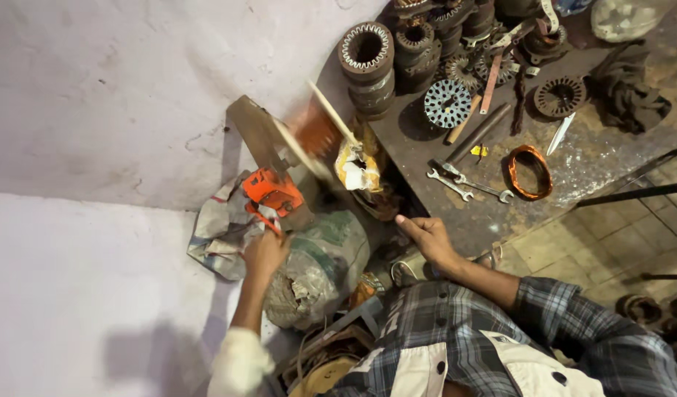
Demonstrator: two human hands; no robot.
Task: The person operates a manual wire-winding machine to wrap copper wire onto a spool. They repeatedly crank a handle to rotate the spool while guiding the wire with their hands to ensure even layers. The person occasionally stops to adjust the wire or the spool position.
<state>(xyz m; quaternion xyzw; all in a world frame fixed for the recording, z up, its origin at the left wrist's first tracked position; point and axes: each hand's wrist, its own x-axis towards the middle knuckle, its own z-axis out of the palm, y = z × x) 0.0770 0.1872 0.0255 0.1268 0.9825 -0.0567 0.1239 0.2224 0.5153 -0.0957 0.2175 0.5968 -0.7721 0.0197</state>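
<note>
My left hand (265,254) grips the orange crank handle (271,192) of a hand-driven winding machine (261,140) that stands against the white wall. The machine's spinning former (316,132), with light wooden slats and copper wire, is blurred by motion. My right hand (426,235) rests at the near edge of the dark metal workbench (595,158), fingers stretched toward the machine, with nothing visibly held. A crumpled yellow and white bag (358,169) lies between the former and my right hand.
Stacks of motor stators (366,66) and loose laminated cores (448,103) crowd the bench's far end. Two spanners (467,184), a copper wire coil (531,171), a knife (560,132) and a dark cloth (628,88) lie on it. A grey sack (320,268) sits below.
</note>
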